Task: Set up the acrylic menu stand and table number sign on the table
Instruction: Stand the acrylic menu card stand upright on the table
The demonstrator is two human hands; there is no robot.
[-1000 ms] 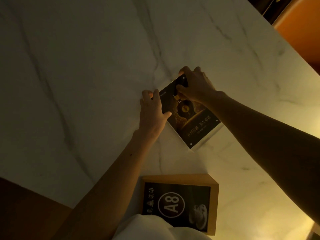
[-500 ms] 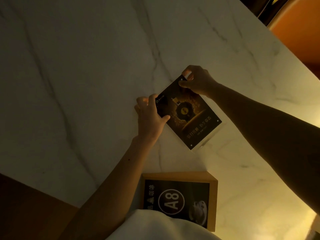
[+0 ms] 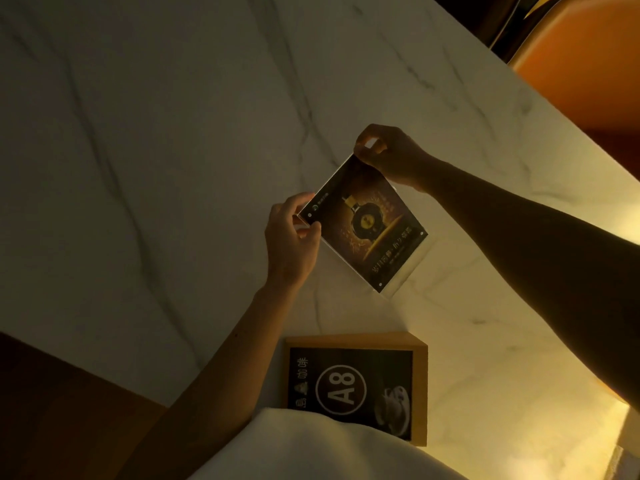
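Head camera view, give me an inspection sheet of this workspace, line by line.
Surface: white marble table with grey veins, dimly lit.
Job's things: acrylic menu stand held at two top corners, its lower edge towards the table; wood-framed A8 table number sign near the table edge, partly hidden by white cloth.
Clutter: nothing seen.
Hands: left hand pinches the stand's left corner; right hand pinches the far corner.
Cables: nothing seen.
Surroundings: orange seat beyond the table's far right edge.

Dim café, marble table, A8 table number sign
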